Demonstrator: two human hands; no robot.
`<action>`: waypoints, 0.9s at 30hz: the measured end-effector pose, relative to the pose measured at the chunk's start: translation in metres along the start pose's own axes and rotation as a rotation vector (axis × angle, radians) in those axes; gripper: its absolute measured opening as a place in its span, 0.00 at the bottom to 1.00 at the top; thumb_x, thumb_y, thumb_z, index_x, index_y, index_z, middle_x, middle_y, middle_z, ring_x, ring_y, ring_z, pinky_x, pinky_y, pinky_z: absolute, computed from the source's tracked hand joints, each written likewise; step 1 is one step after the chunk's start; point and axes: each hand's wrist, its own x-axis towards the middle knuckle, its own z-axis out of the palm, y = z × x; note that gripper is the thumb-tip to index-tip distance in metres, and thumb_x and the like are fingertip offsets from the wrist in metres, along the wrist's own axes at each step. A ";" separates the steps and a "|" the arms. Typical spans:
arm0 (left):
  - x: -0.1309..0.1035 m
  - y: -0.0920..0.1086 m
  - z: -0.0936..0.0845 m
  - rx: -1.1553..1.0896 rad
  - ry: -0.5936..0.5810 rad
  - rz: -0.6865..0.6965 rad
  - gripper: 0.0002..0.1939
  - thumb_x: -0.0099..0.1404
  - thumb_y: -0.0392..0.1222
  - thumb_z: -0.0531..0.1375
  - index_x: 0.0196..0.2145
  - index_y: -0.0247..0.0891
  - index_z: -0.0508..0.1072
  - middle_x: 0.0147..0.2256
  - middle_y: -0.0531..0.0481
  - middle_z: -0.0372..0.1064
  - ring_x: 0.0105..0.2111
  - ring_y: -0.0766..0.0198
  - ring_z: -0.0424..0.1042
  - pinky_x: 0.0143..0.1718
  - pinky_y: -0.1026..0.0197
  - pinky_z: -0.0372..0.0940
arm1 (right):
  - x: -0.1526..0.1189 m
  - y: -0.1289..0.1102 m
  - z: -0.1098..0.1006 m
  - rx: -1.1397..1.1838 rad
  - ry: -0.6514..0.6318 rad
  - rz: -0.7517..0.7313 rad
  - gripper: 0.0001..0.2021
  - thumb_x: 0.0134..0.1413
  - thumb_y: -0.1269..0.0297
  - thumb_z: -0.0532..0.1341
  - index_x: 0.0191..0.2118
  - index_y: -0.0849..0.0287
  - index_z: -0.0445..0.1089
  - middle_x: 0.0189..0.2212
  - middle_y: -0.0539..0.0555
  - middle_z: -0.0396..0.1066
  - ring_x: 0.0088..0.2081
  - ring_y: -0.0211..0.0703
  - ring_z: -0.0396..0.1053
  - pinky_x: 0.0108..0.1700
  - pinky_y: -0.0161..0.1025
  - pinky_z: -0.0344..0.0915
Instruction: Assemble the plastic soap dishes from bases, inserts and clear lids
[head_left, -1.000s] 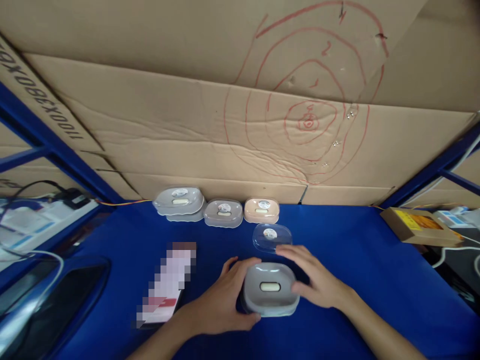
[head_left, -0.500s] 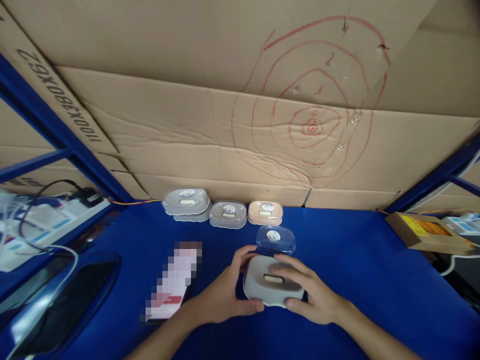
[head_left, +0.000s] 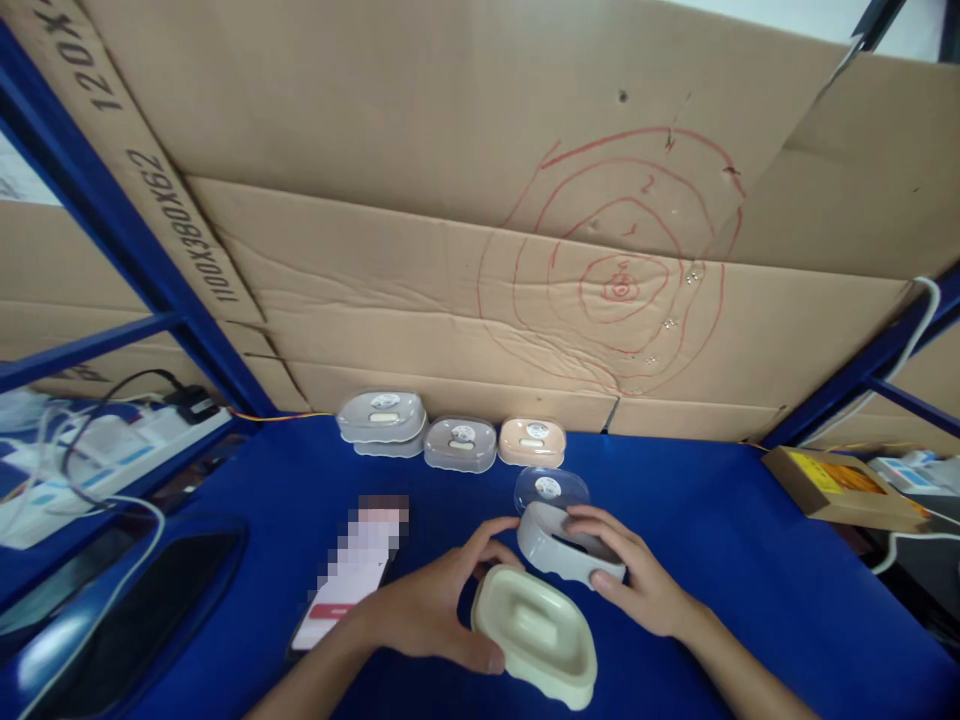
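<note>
My left hand grips the left end of a cream oval tray, whose hollow faces up. In my right hand is a grey oval dish, tilted, its right end between thumb and fingers. The two pieces are apart, the grey one just behind the cream one. Behind the grey dish lies a clear lid with a round sticker, partly covered by it.
Along the cardboard wall stand stacked grey boxes, another grey box and a peach box. A phone lies left; power strips, cables and a dark pad sit farther left. An open carton is at right.
The grey dish has come off the cream tray and moved back and right in my right hand. My left hand keeps the cream tray, now turned. The camera view has tipped up slightly.
</note>
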 end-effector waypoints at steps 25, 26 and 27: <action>-0.009 0.005 0.031 0.689 -0.186 -0.140 0.44 0.40 0.58 0.80 0.53 0.47 0.72 0.58 0.45 0.61 0.58 0.37 0.65 0.66 0.31 0.55 | 0.008 -0.002 0.017 -0.332 -0.270 0.022 0.38 0.67 0.38 0.61 0.75 0.47 0.56 0.76 0.63 0.49 0.76 0.64 0.47 0.73 0.65 0.48; -0.008 0.007 0.031 0.689 -0.179 -0.147 0.46 0.40 0.59 0.80 0.55 0.47 0.72 0.58 0.44 0.61 0.59 0.36 0.65 0.66 0.30 0.55 | 0.008 -0.001 0.017 -0.336 -0.272 0.018 0.38 0.67 0.38 0.61 0.75 0.47 0.54 0.77 0.63 0.48 0.76 0.64 0.46 0.73 0.66 0.48; -0.008 0.009 0.030 0.690 -0.163 -0.151 0.47 0.41 0.59 0.79 0.57 0.46 0.71 0.60 0.42 0.62 0.60 0.34 0.64 0.66 0.29 0.55 | 0.007 0.000 0.018 -0.341 -0.270 0.013 0.39 0.68 0.38 0.61 0.76 0.47 0.53 0.77 0.63 0.47 0.76 0.64 0.46 0.73 0.66 0.47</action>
